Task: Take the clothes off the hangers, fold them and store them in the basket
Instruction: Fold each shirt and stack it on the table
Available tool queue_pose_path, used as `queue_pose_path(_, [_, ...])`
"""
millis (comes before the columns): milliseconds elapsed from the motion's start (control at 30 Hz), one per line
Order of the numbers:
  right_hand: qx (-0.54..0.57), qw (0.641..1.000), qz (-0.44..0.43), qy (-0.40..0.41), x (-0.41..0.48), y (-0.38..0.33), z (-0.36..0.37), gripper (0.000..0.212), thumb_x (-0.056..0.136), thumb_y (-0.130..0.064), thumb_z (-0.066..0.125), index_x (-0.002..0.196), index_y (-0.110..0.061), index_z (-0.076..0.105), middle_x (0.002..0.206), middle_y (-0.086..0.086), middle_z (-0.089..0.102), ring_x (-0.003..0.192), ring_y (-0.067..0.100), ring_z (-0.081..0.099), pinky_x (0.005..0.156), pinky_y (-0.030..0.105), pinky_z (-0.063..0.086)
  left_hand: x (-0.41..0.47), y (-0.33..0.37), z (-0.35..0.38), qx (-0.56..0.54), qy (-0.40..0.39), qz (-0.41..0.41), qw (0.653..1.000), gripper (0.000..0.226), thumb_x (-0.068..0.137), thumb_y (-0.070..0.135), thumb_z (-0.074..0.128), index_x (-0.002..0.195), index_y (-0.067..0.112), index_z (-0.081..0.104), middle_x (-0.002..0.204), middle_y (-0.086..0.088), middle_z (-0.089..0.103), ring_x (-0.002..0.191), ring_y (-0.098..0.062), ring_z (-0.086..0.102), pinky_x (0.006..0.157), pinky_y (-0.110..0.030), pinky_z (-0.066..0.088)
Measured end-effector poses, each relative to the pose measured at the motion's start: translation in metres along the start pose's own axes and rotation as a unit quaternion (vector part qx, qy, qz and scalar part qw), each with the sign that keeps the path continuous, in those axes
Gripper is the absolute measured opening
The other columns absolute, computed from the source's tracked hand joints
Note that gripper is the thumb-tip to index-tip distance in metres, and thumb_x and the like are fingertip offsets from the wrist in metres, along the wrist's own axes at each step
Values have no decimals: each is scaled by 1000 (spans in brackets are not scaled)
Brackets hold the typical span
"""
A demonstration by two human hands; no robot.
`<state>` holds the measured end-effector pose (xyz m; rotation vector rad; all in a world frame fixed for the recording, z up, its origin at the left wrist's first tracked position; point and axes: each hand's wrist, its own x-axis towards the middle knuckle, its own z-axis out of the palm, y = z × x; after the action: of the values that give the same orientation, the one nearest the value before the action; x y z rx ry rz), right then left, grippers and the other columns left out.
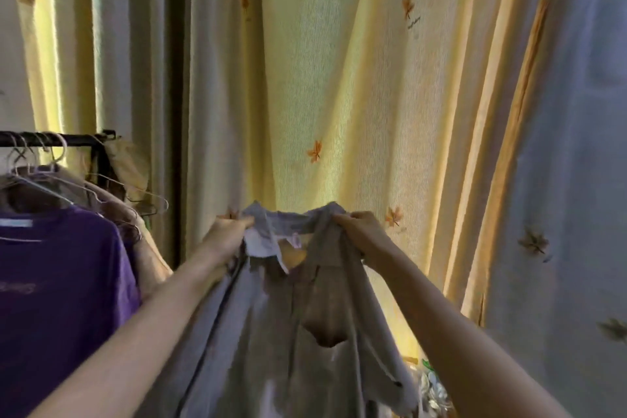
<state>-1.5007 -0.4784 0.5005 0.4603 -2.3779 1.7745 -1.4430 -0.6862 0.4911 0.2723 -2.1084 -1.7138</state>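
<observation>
A grey shirt (278,322) with a collar hangs in front of me, held up by its top. My left hand (226,231) grips the shirt's left shoulder and my right hand (359,231) grips its right shoulder. The shirt's lower part drops out of the frame. At the left a purple T-shirt (57,282) hangs on a white hanger (37,180) from a black rail (68,139), with other garments behind it. No basket is in view.
Yellow curtains (322,95) with orange leaf prints fill the background. Several wire hangers (146,200) hang at the rail's right end. Some shiny clutter (432,390) lies low on the right, below the shirt.
</observation>
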Motion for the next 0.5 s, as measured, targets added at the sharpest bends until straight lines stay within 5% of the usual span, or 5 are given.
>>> queue_pose_path(167, [84, 988, -113, -61, -44, -8, 63, 15, 91, -22, 60, 94, -10, 68, 95, 11, 72, 93, 23, 69, 84, 37, 55, -32, -18, 43, 32, -16, 130, 991, 30, 102, 36, 33, 118, 22, 54, 103, 4, 60, 99, -11, 55, 68, -15, 36])
queue_pose_path(300, [91, 979, -119, -139, -55, -7, 55, 27, 96, -33, 51, 106, -12, 65, 93, 8, 67, 83, 19, 65, 68, 29, 53, -43, -22, 30, -55, -107, 158, 980, 47, 82, 65, 33, 110, 33, 54, 99, 13, 66, 93, -2, 63, 75, -14, 45])
queue_pose_path(367, [68, 975, -118, -176, -55, -4, 45, 32, 99, -30, 45, 108, -4, 63, 88, 13, 59, 77, 24, 57, 57, 26, 46, -45, -23, 23, -37, -175, 178, 968, 41, 79, 59, 47, 108, 31, 56, 91, 6, 71, 87, -1, 68, 70, -11, 50])
queue_pose_path(500, [-15, 971, -155, -184, -46, -2, 24, 23, 94, -23, 56, 104, -6, 68, 91, 10, 66, 78, 16, 60, 57, 23, 45, -39, -29, 11, -4, -222, 177, 959, 23, 90, 13, 61, 108, 28, 58, 95, 10, 73, 94, -4, 67, 75, -12, 51])
